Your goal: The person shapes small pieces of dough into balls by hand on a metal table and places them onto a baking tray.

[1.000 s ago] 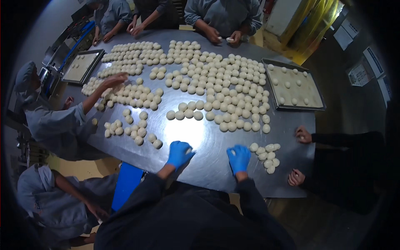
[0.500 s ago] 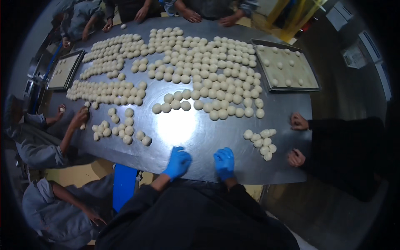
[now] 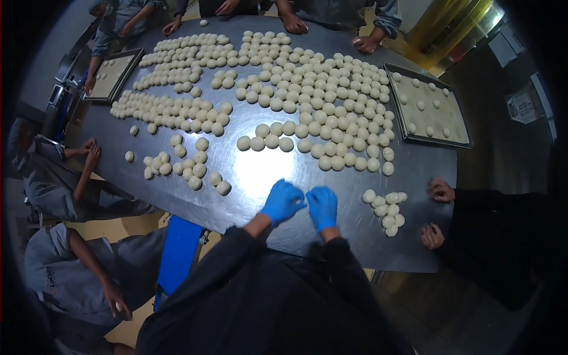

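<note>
My left hand (image 3: 283, 202), in a blue glove, is held over the near middle of the steel table (image 3: 260, 228). Its fingers are curled in, and whatever lies in them, if anything, is hidden. Close beside it, my right hand (image 3: 323, 209) wears the same kind of glove, with the fingers bent down and the palm out of sight. The fingertips of both hands almost meet. Beyond them lies a row of round pale dough balls (image 3: 271, 141), the edge of a large block of dough balls (image 3: 331, 106). A small cluster of dough balls (image 3: 387, 210) sits to the right.
Loose dough balls (image 3: 188, 170) lie to the left. A lined tray (image 3: 435, 142) with spaced dough balls stands at the right edge, another tray (image 3: 112, 86) at the far left. Co-workers' hands (image 3: 435, 189) rest along the table's sides. A blue panel (image 3: 177, 254) is below left.
My hands have come together from well apart and lifted forward. The view has shifted, moving the table scene rightward. The co-worker at left has drawn both hands back from the dough.
</note>
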A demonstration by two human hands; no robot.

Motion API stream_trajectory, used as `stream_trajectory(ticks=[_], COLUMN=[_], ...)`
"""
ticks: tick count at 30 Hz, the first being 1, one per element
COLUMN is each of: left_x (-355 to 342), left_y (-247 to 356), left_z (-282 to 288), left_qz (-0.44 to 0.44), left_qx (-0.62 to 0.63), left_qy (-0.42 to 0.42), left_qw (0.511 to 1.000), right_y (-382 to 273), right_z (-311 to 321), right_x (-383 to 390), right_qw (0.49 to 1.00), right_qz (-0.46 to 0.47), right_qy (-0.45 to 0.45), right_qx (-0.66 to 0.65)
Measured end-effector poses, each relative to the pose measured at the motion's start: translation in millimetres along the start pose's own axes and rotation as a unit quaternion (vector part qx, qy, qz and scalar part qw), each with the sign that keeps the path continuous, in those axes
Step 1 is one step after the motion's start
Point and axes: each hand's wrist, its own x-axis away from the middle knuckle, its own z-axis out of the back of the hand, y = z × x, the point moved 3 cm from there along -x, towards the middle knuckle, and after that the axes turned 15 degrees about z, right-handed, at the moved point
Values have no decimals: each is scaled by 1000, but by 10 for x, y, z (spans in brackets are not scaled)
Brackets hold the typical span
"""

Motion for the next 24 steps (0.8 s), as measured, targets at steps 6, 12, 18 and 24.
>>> stream_trajectory(ticks=[6, 12, 18, 24], left_x=[510, 91, 603, 31], left_y=[-752, -107, -684, -164], left_z=[246, 2, 387, 116], left_qz=[106, -46, 108, -75], left_qx=[-106, 22, -71, -6], left_qy=[-102, -8, -124, -2], left_qw=[983, 999, 984, 997], right_y=[318, -71, 207, 69], right_z=[444, -75, 403, 83], right_x=[554, -74, 635, -107], right_qw=[968, 996, 990, 998], right_qz=[-115, 83, -23, 26], right_qy=[-184, -3, -95, -46], right_qx=[127, 35, 99, 27])
